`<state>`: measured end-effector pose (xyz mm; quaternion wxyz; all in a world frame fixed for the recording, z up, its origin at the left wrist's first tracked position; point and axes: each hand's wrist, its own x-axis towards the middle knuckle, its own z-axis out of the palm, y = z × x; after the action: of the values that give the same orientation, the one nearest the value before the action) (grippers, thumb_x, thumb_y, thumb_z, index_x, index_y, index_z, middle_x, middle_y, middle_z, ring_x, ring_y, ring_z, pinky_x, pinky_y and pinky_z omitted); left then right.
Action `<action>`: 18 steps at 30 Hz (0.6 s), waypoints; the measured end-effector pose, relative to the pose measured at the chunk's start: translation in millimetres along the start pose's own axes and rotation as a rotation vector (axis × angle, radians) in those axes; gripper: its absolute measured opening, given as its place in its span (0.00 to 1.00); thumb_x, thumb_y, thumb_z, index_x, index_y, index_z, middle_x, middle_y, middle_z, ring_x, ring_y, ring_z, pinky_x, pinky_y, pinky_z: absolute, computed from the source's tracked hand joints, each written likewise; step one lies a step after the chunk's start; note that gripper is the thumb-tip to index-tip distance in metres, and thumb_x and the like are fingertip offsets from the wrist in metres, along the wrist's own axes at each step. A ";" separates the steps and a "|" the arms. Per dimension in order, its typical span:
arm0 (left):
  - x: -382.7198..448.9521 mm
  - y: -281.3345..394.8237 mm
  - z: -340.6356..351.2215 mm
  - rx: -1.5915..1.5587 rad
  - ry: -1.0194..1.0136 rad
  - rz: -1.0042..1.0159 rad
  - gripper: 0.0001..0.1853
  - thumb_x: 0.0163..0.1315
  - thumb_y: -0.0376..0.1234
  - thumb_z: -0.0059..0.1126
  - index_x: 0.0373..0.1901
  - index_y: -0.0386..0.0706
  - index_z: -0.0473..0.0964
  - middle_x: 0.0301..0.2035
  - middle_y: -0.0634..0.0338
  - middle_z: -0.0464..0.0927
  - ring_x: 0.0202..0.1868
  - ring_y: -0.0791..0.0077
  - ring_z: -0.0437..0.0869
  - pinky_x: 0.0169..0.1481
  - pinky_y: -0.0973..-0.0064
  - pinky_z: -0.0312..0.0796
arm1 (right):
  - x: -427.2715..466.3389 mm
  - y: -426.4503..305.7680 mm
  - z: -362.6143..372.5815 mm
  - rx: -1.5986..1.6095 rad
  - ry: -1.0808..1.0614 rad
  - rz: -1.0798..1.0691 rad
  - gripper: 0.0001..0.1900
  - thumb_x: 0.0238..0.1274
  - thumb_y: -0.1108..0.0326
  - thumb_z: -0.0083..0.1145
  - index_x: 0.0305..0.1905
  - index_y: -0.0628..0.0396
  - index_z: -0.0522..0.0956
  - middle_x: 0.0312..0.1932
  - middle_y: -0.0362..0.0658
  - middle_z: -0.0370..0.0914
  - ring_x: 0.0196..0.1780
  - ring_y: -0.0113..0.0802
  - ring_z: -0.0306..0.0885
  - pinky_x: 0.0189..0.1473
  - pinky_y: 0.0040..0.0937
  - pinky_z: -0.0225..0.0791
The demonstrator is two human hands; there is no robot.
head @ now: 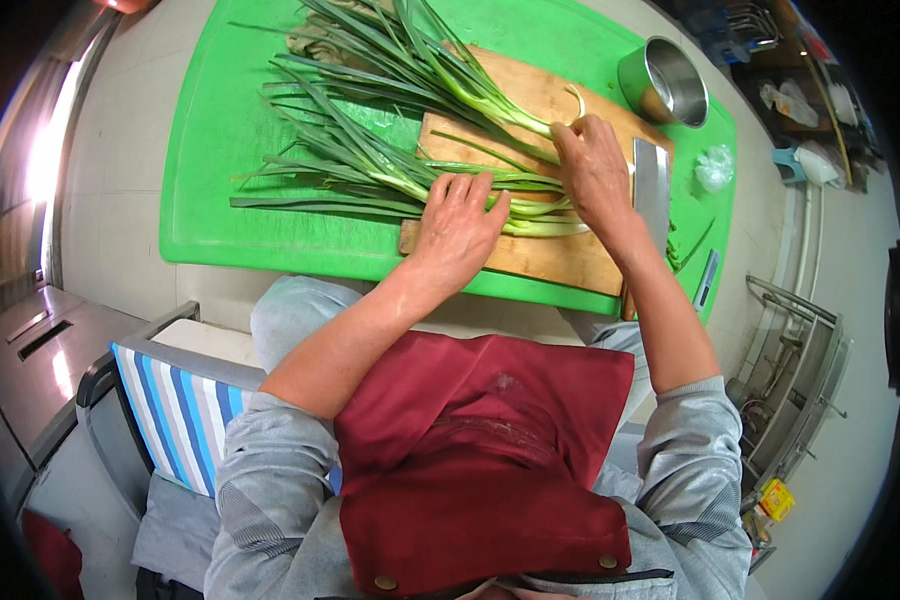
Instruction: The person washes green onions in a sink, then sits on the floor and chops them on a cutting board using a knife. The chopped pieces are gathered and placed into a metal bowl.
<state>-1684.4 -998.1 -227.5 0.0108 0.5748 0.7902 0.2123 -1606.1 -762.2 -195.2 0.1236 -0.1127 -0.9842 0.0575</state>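
Observation:
Long green onions [390, 169] lie across a wooden cutting board [555, 262], their leaves spreading left onto the green table [217, 150]. My left hand [461, 217] rests on the stalks near the board's left part, fingers bent over them. My right hand [589, 169] pinches the pale end of a green onion between thumb and fingers, above the board's right part; a thin curled strand stands up beside the fingertips. Just right of this hand a cleaver [651, 187] lies on the board, its wooden handle [628, 304] pointing towards me and partly hidden by my forearm.
A steel pot [664, 82] stands at the back right of the table. Nearer are a crumpled clear plastic bag [714, 168], green scraps [673, 251] and a small knife or peeler [706, 280] by the right edge. A bunched cloth [330, 37] lies under leaves at the back left.

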 end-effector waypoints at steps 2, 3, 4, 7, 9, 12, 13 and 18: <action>-1.7 1.3 0.5 -0.007 0.002 0.003 0.28 0.57 0.35 0.73 0.62 0.40 0.83 0.62 0.47 0.75 0.65 0.50 0.76 0.74 0.51 0.65 | -18.7 -7.2 -5.5 0.039 -0.019 0.053 0.13 0.63 0.75 0.59 0.51 0.56 0.82 0.46 0.52 0.77 0.50 0.54 0.77 0.48 0.50 0.74; -1.3 1.5 1.4 -0.005 0.001 0.000 0.28 0.57 0.34 0.73 0.61 0.40 0.83 0.62 0.47 0.75 0.65 0.50 0.76 0.74 0.51 0.65 | -24.8 -8.9 -7.6 0.059 -0.027 0.075 0.13 0.63 0.76 0.59 0.51 0.56 0.82 0.47 0.52 0.77 0.50 0.54 0.78 0.47 0.49 0.74; -1.6 1.0 1.8 -0.003 0.001 -0.003 0.28 0.57 0.34 0.73 0.61 0.40 0.82 0.62 0.47 0.75 0.65 0.50 0.75 0.73 0.51 0.66 | -29.3 -10.8 -9.6 0.042 0.049 0.047 0.13 0.63 0.76 0.59 0.52 0.56 0.82 0.46 0.51 0.77 0.50 0.53 0.78 0.47 0.48 0.74; -1.7 -0.1 -0.6 0.007 0.041 0.010 0.27 0.57 0.33 0.73 0.61 0.40 0.82 0.62 0.47 0.75 0.66 0.50 0.75 0.73 0.50 0.67 | -37.2 -23.3 -23.5 0.071 0.073 0.015 0.14 0.63 0.76 0.59 0.53 0.56 0.82 0.46 0.52 0.77 0.50 0.52 0.78 0.48 0.47 0.75; -2.1 1.9 -1.8 -0.084 0.086 0.042 0.26 0.58 0.33 0.73 0.60 0.40 0.82 0.62 0.48 0.75 0.66 0.50 0.76 0.73 0.50 0.68 | -54.7 -25.3 -20.2 0.085 0.004 -0.067 0.16 0.63 0.73 0.59 0.56 0.57 0.82 0.47 0.50 0.77 0.51 0.50 0.78 0.51 0.47 0.74; 2.8 6.0 -10.7 -0.177 0.145 0.105 0.28 0.58 0.37 0.74 0.61 0.40 0.82 0.64 0.48 0.75 0.68 0.49 0.75 0.74 0.48 0.66 | -83.5 -28.1 -8.8 0.101 -0.104 -0.183 0.19 0.63 0.70 0.58 0.59 0.58 0.80 0.50 0.47 0.77 0.53 0.48 0.78 0.56 0.46 0.73; 7.5 6.8 -18.5 -0.154 0.176 0.118 0.29 0.58 0.39 0.75 0.62 0.41 0.82 0.65 0.48 0.75 0.70 0.49 0.74 0.76 0.47 0.65 | -90.4 -27.8 -9.2 0.105 -0.116 -0.189 0.20 0.63 0.70 0.58 0.60 0.57 0.80 0.51 0.47 0.77 0.54 0.48 0.78 0.57 0.46 0.73; 1.7 0.6 -13.3 0.036 -0.062 0.010 0.34 0.62 0.50 0.74 0.66 0.43 0.80 0.69 0.45 0.73 0.73 0.51 0.72 0.80 0.41 0.58 | -80.7 -35.2 -18.1 0.204 -0.135 -0.104 0.12 0.68 0.72 0.60 0.53 0.60 0.82 0.51 0.49 0.79 0.56 0.51 0.79 0.59 0.48 0.74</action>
<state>-1687.9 -1000.7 -214.8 0.0237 0.5851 0.7903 0.1803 -1532.6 -813.8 -191.4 0.0706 -0.0442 -0.9839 0.1582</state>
